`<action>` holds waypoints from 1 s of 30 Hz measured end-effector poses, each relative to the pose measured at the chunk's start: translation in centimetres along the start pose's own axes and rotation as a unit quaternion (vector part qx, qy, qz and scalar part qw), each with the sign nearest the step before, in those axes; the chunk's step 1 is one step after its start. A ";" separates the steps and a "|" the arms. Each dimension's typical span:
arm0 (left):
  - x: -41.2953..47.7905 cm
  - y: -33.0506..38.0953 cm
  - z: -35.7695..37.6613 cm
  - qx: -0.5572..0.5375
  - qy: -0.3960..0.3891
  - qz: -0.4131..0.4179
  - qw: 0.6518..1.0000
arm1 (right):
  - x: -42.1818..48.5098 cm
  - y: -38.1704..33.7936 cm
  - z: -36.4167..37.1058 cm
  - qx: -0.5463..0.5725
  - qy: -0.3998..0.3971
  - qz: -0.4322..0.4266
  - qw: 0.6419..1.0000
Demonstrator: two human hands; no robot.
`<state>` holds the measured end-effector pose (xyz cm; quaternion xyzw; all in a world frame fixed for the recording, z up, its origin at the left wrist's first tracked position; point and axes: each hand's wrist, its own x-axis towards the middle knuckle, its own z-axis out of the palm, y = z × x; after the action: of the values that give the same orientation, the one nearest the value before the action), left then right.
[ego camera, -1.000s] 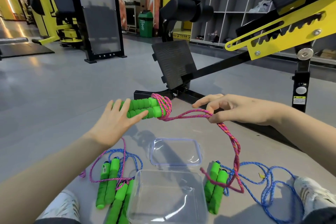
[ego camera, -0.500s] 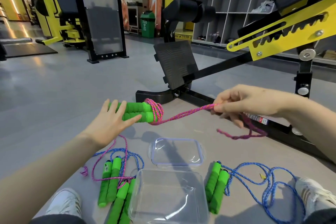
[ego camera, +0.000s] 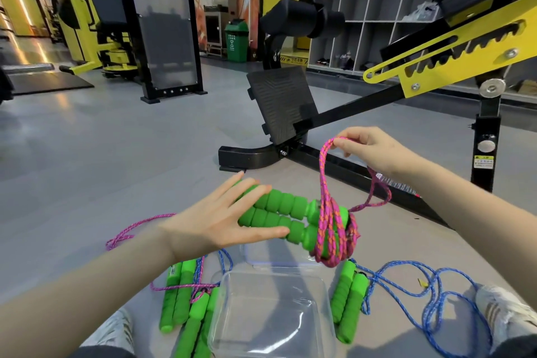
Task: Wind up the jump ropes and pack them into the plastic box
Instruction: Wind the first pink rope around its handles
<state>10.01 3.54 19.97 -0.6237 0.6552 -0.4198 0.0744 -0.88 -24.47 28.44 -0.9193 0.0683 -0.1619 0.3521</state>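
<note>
Several unwound ropes lie on the floor nearest the person: a cluster of floor handles (ego camera: 177, 296) tangled in pink and blue cord left of the clear plastic box (ego camera: 270, 314), and a blue rope (ego camera: 421, 279) with its own pair to the right. The box sits open with nothing in it, its lid (ego camera: 255, 259) flat just behind. Above the lid, the left hand (ego camera: 220, 218) clamps the paired green handles (ego camera: 284, 212) between the thumb below and nearly straight fingers on top. Several turns of the pink rope (ego camera: 334, 229) circle their far end. To finish well, I judge each turn should lie snug beside the last under steady pull, the handles held from splaying, and the tail tucked under a turn so the bundle fits the box. The right hand (ego camera: 374, 151), raised beyond and to the right, pinches a loop of that rope between thumb and fingertips; a short tail hangs below the wrist. Farther off stands a black gym bench (ego camera: 282, 104)
</note>
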 end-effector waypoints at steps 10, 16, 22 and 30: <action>0.0 -1.9 1.0 0.013 -0.001 -0.164 0.986 | -3.9 4.3 7.3 0.153 -0.050 0.099 0.982; -0.3 -2.4 2.4 0.047 -0.046 -0.200 0.978 | -4.3 3.2 7.2 0.107 -0.082 0.084 0.987; -0.4 -2.9 2.8 0.069 -0.069 -0.232 0.968 | -4.5 2.1 5.0 0.042 -0.068 0.041 0.996; -0.6 -2.7 3.0 0.100 -0.105 -0.213 0.966 | -5.1 0.2 2.5 0.067 -0.097 0.003 0.993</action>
<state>14.10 3.08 19.53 -0.7788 0.4501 -0.4218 0.1138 -4.76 -21.84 25.31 -0.9047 0.0251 -0.0750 0.4186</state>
